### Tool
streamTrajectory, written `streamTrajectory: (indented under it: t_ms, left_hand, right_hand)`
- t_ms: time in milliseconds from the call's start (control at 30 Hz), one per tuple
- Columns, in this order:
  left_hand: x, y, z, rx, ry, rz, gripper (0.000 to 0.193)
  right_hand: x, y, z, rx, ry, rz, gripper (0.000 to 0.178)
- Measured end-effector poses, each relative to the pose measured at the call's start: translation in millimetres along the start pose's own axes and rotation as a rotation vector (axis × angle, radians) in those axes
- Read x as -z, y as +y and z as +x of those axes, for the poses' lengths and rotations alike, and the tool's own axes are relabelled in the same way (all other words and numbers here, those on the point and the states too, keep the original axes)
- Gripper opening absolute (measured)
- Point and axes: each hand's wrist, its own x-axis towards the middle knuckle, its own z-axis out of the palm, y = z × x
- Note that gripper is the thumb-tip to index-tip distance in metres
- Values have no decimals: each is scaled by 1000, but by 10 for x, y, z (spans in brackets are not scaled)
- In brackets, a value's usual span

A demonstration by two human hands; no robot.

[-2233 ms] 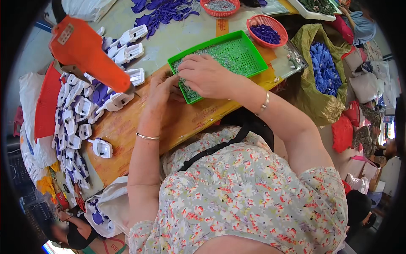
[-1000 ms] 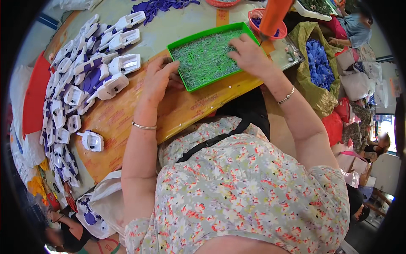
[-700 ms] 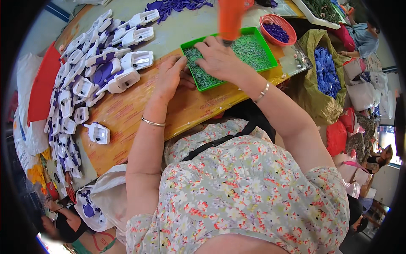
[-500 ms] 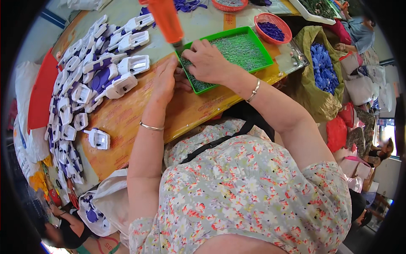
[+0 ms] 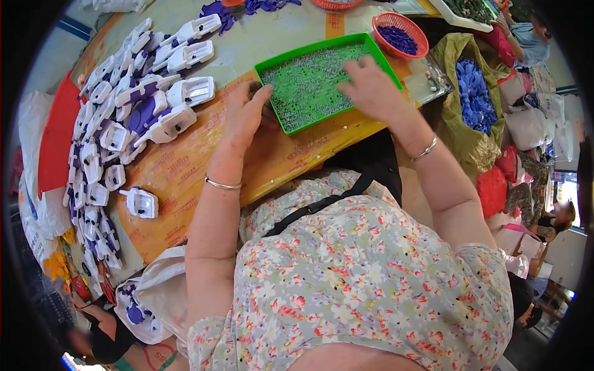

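My left hand is by the left edge of a shallow green tray, its thumb and forefinger spread apart. I see nothing held in it, though the rest of its fingers are largely hidden. Over the right part of the tray is my right hand, slightly blurred, fingers apart and reaching down among many small silvery metal pieces, which look like screws. No object shows in its fingers.
White and purple plastic housings are heaped at the left, with one single housing nearer me. A red basket of purple parts stands past the tray's right corner. Right of the table is a sack of blue parts.
My right hand has moved right, from the tray's left edge to over its right part. The orange tool has risen almost out of view. My left thumb has spread away from the fingers.
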Motion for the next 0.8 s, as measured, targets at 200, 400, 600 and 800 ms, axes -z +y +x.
streamTrajectory:
  t_ms: [200,400,600,800]
  left_hand:
    - [-29,-34,16,16,24,-1,30]
    - [-26,-12,0,9,-9,13,29]
    - [-34,33,-41,-20,6,-15,30]
    - [-30,-62,51,-33,35,-1,35]
  right_hand:
    - [-223,-757,329,174,140,326,34]
    - [-279,-465,606,250,290,97,17]
    - [-150,212,259,-40,270,-158,12]
    - [-193,-168,167,-210,83,311,14]
